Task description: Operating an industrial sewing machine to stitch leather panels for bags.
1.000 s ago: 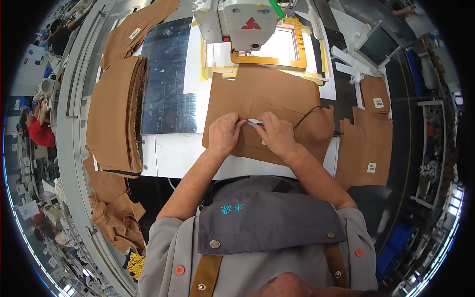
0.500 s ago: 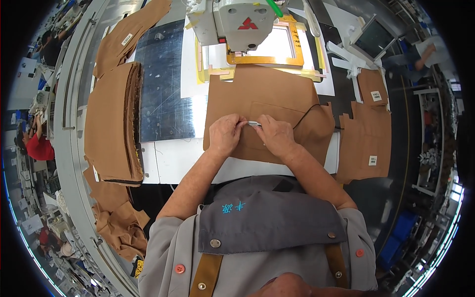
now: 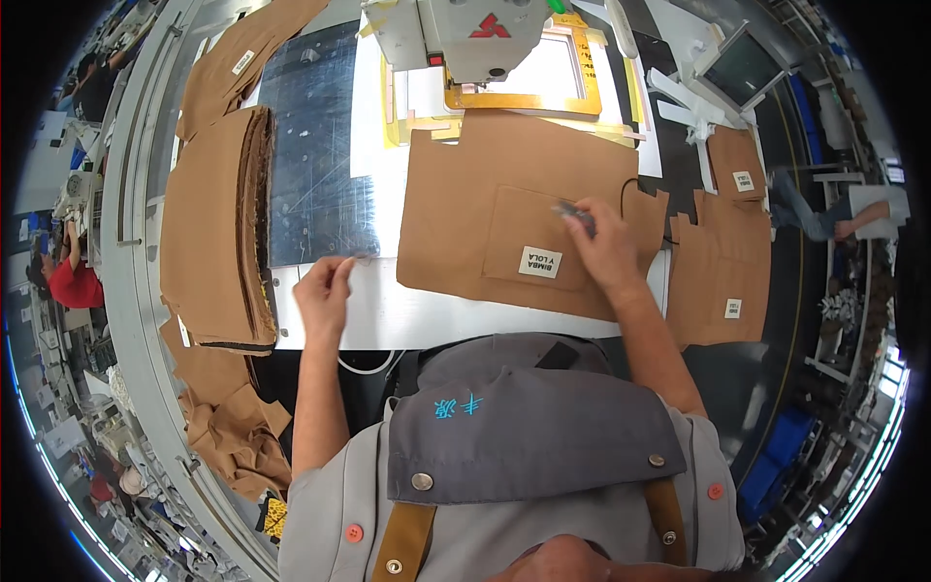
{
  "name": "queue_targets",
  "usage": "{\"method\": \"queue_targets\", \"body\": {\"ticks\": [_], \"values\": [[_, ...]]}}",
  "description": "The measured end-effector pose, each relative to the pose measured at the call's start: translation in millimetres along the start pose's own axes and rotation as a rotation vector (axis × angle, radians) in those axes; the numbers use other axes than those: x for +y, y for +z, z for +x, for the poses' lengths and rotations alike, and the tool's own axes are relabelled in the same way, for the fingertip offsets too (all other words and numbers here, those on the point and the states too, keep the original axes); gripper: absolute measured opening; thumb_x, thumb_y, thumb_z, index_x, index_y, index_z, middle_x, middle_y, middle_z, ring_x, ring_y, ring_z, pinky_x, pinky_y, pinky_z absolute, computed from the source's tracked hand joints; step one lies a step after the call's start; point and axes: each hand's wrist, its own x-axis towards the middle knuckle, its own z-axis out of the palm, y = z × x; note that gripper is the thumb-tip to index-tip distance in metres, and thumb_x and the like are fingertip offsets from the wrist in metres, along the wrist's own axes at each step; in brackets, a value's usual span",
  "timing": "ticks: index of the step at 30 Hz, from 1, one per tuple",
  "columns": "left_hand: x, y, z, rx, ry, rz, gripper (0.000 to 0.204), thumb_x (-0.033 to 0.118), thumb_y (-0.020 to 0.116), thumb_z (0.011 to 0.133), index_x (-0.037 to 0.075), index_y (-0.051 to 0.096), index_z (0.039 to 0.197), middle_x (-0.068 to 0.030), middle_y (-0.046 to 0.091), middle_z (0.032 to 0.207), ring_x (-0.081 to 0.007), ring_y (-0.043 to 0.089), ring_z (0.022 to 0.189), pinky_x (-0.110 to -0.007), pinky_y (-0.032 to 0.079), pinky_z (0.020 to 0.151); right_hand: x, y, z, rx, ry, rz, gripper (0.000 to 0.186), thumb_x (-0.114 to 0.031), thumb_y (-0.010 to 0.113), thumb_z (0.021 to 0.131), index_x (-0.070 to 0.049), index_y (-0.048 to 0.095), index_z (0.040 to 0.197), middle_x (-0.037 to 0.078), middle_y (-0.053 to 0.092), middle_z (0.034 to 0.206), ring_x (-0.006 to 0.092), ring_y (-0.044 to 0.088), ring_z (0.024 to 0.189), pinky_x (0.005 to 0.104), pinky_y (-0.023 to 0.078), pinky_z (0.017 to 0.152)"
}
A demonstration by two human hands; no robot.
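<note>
A brown fabric panel lies flat in front of me, with a stitched patch pocket on it. Near the pocket's lower edge sits a white label with dark print. Above the panel's right part, my right hand is closed round small thread snips, their tip pointing up and left. Off the panel's left side, over the white table edge, my left hand is pinched together. Something tiny shows at its fingertips, too small to make out.
A sewing machine head and an orange clamp frame stand beyond the panel. Stacked brown panels lie left, beside a dark metal plate. Another labelled panel is at right, below a monitor. A black cord trails near the snips.
My hands, together over the pocket before, have parted: the left moved left off the panel, the right moved right with the snips. The white label now shows uncovered.
</note>
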Motion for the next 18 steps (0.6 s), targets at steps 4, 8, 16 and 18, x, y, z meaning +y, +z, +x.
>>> {"method": "queue_targets", "body": {"ticks": [4, 8, 16, 18], "values": [[-11, -56, -25, 0.064, 0.021, 0.537, 0.012, 0.008, 0.075, 0.090, 0.004, 0.073, 0.101, -0.0088, 0.069, 0.083, -0.0177, 0.067, 0.069, -0.031, 0.051, 0.063, 50, -55, 19, 0.191, 0.150, -0.101, 0.027, -0.028, 0.071, 0.097, -0.006, 0.066, 0.112, 0.013, 0.072, 0.101, 0.0260, 0.069, 0.087, 0.0385, 0.054, 0.077], [10, -46, -39, 0.169, 0.126, 0.609, 0.032, 0.006, 0.075, 0.089, 0.008, 0.069, 0.120, -0.0121, 0.067, 0.122, -0.0300, 0.066, 0.109, -0.038, 0.055, 0.083, 102, -102, 38, 0.265, 0.235, -0.167, 0.031, -0.029, 0.070, 0.098, -0.005, 0.066, 0.117, 0.012, 0.072, 0.100, 0.0239, 0.068, 0.086, 0.0365, 0.053, 0.077], [76, 104, -39, -0.350, 0.663, 0.369, 0.069, 0.021, 0.072, 0.091, 0.005, 0.044, 0.152, -0.0141, 0.045, 0.158, -0.0324, 0.041, 0.147, -0.049, 0.033, 0.120, 182, -88, 39, 0.344, 0.245, -0.164, 0.046, -0.034, 0.066, 0.100, -0.004, 0.055, 0.133, 0.017, 0.066, 0.119, 0.0286, 0.068, 0.097, 0.0424, 0.054, 0.082], [81, 126, -37, -0.415, 0.654, 0.393, 0.073, 0.028, 0.068, 0.094, 0.005, 0.038, 0.156, -0.0146, 0.042, 0.160, -0.0312, 0.035, 0.151, -0.050, 0.028, 0.123, 192, -72, 31, 0.406, 0.180, -0.285, 0.047, -0.034, 0.065, 0.100, -0.006, 0.052, 0.136, 0.017, 0.064, 0.121, 0.0301, 0.067, 0.100, 0.0434, 0.054, 0.083]]}}
